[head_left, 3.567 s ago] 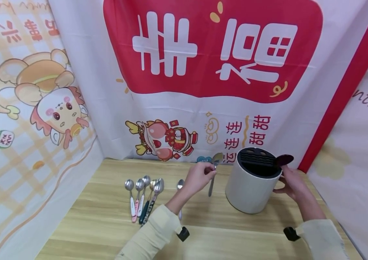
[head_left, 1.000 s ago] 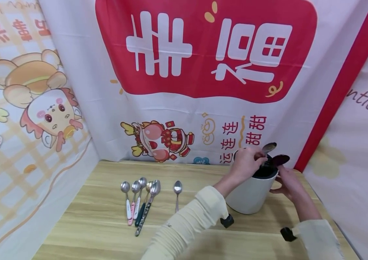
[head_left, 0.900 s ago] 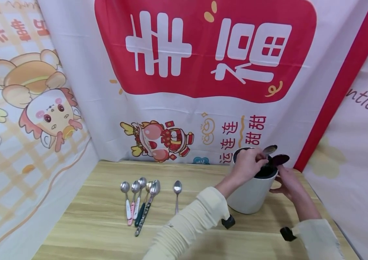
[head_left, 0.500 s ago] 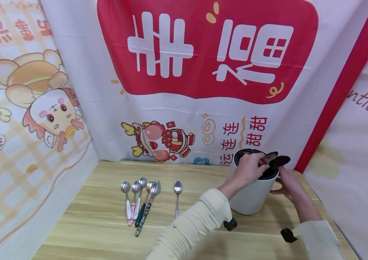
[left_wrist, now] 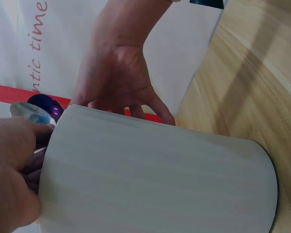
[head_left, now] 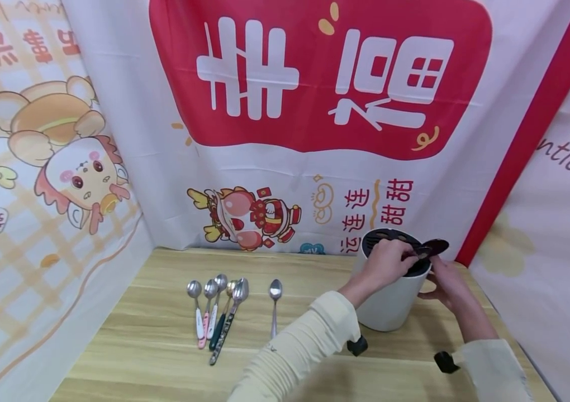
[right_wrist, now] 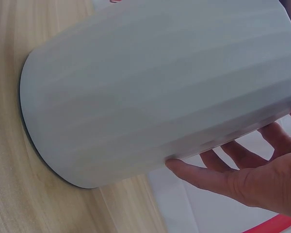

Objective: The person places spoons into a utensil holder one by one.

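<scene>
Even, bright, diffuse light; soft shadows fall beneath the sleeves on the tabletop (head_left: 164,312). The head view bows at its edges. Both wrist views are close, the holder (right_wrist: 160,92) slightly soft, without glare.

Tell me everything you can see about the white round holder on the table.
The holder is a pale, off-white cylinder with faint horizontal banding and a dark base edge. Its top is a black insert with slots. It stands upright on the wooden table, near the backdrop. The right hand rests its fingers against its far side; the left hand is over the top, lowering a metal spoon into it beside a dark purple spoon bowl.
</scene>
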{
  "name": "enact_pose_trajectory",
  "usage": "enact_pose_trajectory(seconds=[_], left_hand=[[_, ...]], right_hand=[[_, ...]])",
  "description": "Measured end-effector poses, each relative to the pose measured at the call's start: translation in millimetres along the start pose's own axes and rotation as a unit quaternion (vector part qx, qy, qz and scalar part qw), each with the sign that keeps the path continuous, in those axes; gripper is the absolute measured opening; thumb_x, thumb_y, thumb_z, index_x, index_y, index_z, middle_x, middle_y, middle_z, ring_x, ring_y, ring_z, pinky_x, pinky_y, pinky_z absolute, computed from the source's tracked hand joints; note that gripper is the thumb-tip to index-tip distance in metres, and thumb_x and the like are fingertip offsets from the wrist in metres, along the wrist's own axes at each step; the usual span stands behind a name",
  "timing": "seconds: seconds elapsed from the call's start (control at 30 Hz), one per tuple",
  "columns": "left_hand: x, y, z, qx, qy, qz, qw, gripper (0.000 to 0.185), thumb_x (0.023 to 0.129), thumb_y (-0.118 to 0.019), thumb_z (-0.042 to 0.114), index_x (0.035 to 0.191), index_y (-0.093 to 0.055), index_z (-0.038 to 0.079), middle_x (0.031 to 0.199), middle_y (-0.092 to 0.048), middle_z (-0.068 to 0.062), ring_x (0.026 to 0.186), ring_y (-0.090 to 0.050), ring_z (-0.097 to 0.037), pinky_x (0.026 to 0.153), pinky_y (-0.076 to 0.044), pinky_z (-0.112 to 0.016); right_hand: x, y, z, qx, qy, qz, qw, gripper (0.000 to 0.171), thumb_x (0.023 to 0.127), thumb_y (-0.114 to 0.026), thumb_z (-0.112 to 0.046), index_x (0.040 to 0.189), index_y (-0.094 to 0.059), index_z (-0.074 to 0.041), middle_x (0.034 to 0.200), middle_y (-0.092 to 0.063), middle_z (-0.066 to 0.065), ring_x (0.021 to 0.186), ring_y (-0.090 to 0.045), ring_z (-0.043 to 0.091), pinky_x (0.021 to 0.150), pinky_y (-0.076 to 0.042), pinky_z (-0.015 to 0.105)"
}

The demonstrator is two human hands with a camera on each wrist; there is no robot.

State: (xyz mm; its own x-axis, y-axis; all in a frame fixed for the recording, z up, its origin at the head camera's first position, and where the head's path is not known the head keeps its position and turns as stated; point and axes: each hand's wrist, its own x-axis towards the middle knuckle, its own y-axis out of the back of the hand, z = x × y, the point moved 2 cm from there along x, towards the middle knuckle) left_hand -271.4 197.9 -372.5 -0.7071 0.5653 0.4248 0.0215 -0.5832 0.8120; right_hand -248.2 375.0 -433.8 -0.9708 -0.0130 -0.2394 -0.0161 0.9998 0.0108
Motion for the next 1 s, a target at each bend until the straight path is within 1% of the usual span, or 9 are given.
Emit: enact_pose_trajectory(seconds=[0.1,0.2,0.43,0.57,0.7,0.8,0.9,0.97,1.0], left_hand=[[-0.2,0.5,0.3,-0.003,0.004,-0.001,1.0000,0.012,0.095,-0.067,0.032,0.096,-0.076,0.024,0.087,-0.072,0.016,0.070,-0.056,0.006,0.065,-0.040,-0.009],[-1.2,1.6,-0.9,-0.019,0.008,0.009,0.9998,0.011,0.094,-0.069,0.031,0.098,-0.076,0.022,0.089,-0.074,0.014,0.073,-0.058,0.008,0.066,-0.040,-0.005],[-7.5,8.4,-7.6,-0.088,-0.002,0.036,0.9954,0.010,0.097,-0.065,0.024,0.101,-0.071,0.017,0.092,-0.074,0.009,0.072,-0.057,0.012,0.067,-0.042,0.000],[-15.4,17.0,-13.9,-0.150,-0.005,0.064,0.9865,0.010,0.099,-0.061,0.018,0.102,-0.069,0.012,0.090,-0.073,0.004,0.066,-0.056,0.013,0.064,-0.046,-0.002],[-25.1,27.2,-22.5,-0.223,0.007,0.077,0.9717,0.013,0.101,-0.058,0.014,0.104,-0.067,0.005,0.088,-0.071,-0.001,0.066,-0.058,0.011,0.062,-0.050,-0.007],[-31.6,34.0,-29.5,-0.245,0.020,0.083,0.9656,0.015,0.101,-0.057,0.013,0.106,-0.067,0.003,0.087,-0.069,-0.002,0.068,-0.059,0.008,0.062,-0.051,-0.010],[-37.6,40.8,-36.2,-0.252,0.026,0.088,0.9633,0.015,0.100,-0.057,0.011,0.106,-0.067,0.002,0.088,-0.069,-0.003,0.069,-0.061,0.006,0.062,-0.052,-0.011],[-41.9,44.7,-40.6,-0.257,0.031,0.087,0.9619,0.015,0.100,-0.057,0.011,0.106,-0.066,0.001,0.088,-0.069,-0.004,0.070,-0.061,0.004,0.064,-0.053,-0.011],[-44.0,46.3,-42.7,-0.256,0.034,0.085,0.9624,0.014,0.100,-0.057,0.011,0.106,-0.066,0.002,0.088,-0.068,-0.004,0.071,-0.062,0.003,0.066,-0.053,-0.011]], right_hand=[[0.1,0.0,0.0,0.001,0.000,0.001,1.000,0.028,0.099,-0.042,-0.063,0.101,-0.062,-0.043,0.104,-0.055,-0.024,0.148,-0.016,0.043,0.083,-0.056,0.053],[-0.1,0.2,0.1,0.002,0.003,0.000,1.000,0.029,0.098,-0.041,-0.063,0.100,-0.062,-0.044,0.102,-0.056,-0.025,0.148,-0.016,0.043,0.082,-0.056,0.053],[-0.8,0.4,-0.3,0.004,0.013,-0.005,1.000,0.030,0.099,-0.039,-0.063,0.099,-0.062,-0.043,0.097,-0.058,-0.029,0.146,-0.018,0.043,0.082,-0.056,0.053],[0.9,0.4,-0.5,0.005,0.017,-0.004,1.000,0.029,0.100,-0.039,-0.061,0.102,-0.060,-0.041,0.096,-0.059,-0.030,0.144,-0.021,0.042,0.082,-0.056,0.053],[2.1,0.6,-0.5,0.004,0.016,-0.002,1.000,0.028,0.102,-0.039,-0.057,0.102,-0.060,-0.039,0.097,-0.059,-0.029,0.143,-0.023,0.041,0.081,-0.056,0.052],[2.1,0.6,-0.6,0.004,0.014,-0.002,1.000,0.027,0.103,-0.039,-0.054,0.101,-0.060,-0.038,0.097,-0.059,-0.029,0.143,-0.023,0.040,0.081,-0.056,0.052],[2.0,0.4,-0.5,0.007,0.012,-0.004,1.000,0.026,0.104,-0.038,-0.051,0.101,-0.061,-0.038,0.097,-0.059,-0.029,0.143,-0.023,0.039,0.082,-0.055,0.052],[1.4,0.4,-0.5,0.003,0.013,-0.005,1.000,0.026,0.104,-0.038,-0.053,0.101,-0.060,-0.039,0.097,-0.059,-0.029,0.141,-0.026,0.038,0.082,-0.055,0.051],[1.0,0.4,-0.4,0.001,0.014,-0.005,1.000,0.026,0.104,-0.038,-0.054,0.101,-0.060,-0.040,0.097,-0.059,-0.029,0.137,-0.032,0.035,0.082,-0.055,0.051]])
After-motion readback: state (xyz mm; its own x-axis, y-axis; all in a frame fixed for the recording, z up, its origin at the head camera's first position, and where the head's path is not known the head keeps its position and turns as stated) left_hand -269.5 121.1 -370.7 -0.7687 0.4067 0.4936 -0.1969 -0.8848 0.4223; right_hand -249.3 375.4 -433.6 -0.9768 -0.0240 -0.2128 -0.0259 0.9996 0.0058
